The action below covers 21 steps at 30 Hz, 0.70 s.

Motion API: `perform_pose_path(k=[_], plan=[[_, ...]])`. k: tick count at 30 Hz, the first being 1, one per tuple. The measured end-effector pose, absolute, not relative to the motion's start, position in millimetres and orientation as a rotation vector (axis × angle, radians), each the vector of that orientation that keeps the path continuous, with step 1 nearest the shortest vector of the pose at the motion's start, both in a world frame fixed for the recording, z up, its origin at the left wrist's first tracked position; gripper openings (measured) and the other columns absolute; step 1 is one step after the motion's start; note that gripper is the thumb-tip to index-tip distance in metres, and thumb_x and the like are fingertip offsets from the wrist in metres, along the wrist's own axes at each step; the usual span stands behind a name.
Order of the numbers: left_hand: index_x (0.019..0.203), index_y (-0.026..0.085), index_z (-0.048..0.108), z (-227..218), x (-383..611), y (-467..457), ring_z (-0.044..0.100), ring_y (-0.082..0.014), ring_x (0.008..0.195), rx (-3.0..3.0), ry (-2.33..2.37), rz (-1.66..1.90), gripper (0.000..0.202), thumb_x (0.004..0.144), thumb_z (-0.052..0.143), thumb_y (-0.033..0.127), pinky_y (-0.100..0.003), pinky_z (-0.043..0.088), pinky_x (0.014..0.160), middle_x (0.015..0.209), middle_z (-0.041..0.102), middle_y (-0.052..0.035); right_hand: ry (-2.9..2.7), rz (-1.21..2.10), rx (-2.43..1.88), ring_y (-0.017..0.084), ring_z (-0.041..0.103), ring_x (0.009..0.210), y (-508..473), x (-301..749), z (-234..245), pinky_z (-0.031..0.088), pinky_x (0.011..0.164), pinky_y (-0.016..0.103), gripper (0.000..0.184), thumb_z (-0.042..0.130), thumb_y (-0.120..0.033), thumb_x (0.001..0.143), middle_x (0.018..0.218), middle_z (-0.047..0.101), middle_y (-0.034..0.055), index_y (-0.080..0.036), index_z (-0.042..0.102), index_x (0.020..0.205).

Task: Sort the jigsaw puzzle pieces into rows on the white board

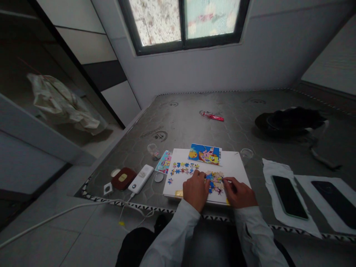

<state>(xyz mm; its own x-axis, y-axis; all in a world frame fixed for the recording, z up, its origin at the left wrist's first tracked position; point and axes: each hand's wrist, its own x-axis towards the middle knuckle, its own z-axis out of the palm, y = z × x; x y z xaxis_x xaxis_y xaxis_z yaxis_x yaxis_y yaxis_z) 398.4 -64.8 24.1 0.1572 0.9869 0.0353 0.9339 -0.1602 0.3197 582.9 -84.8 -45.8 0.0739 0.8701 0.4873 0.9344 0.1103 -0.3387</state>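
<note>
A white board lies near the front edge of the grey covered surface. On it, a cluster of partly joined jigsaw puzzle pieces sits between my hands. My left hand rests at the cluster's left side with fingers curled; its fingertips are partly hidden. At the right side, my right hand pinches what looks like a small puzzle piece at the cluster's edge. Loose puzzle pieces lie in rows to the left. A cartoon picture card lies along the board's far edge.
Left of the board are a second card, a clear cup, a white power bank with a cable, and a brown case. To the right are a clear container, a phone and a black cap. A red wrapper lies farther back.
</note>
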Motion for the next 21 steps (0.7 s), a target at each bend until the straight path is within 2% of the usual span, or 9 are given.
perform_pose_path(k=[7,12,21], plan=[[0.105,0.027,0.062,46.9,386.6,-66.1,0.066,-0.0189,0.084,2.209,1.971,0.340,0.022,0.094,0.051,0.042,-0.029,0.044,0.063,0.109,0.064,-0.0020,-1.792,-0.105,-1.766,0.015,0.056,0.058,-85.4,582.2,-43.3,0.033,0.057,0.025,0.033,0.045,-0.044,0.097,0.064,0.066,-0.0001,-0.023,0.071,0.096],[0.100,0.025,0.064,64.8,355.6,-66.0,0.067,-0.0228,0.085,2.154,2.099,0.208,0.020,0.090,0.057,0.040,-0.031,0.045,0.066,0.101,0.069,-0.0024,-1.794,-0.102,-1.780,0.015,0.057,0.058,-85.2,583.1,-44.7,0.032,0.057,0.025,0.032,0.046,-0.043,0.097,0.064,0.066,-0.0005,-0.023,0.071,0.097],[0.091,0.025,0.068,65.7,304.7,-59.8,0.069,-0.0273,0.088,2.041,2.203,-0.016,0.020,0.085,0.060,0.042,-0.035,0.047,0.070,0.091,0.074,-0.0068,-1.792,-0.103,-1.779,0.015,0.057,0.059,-85.1,583.5,-47.5,0.035,0.058,0.025,0.033,0.045,-0.044,0.096,0.066,0.067,-0.0002,-0.023,0.071,0.098]])
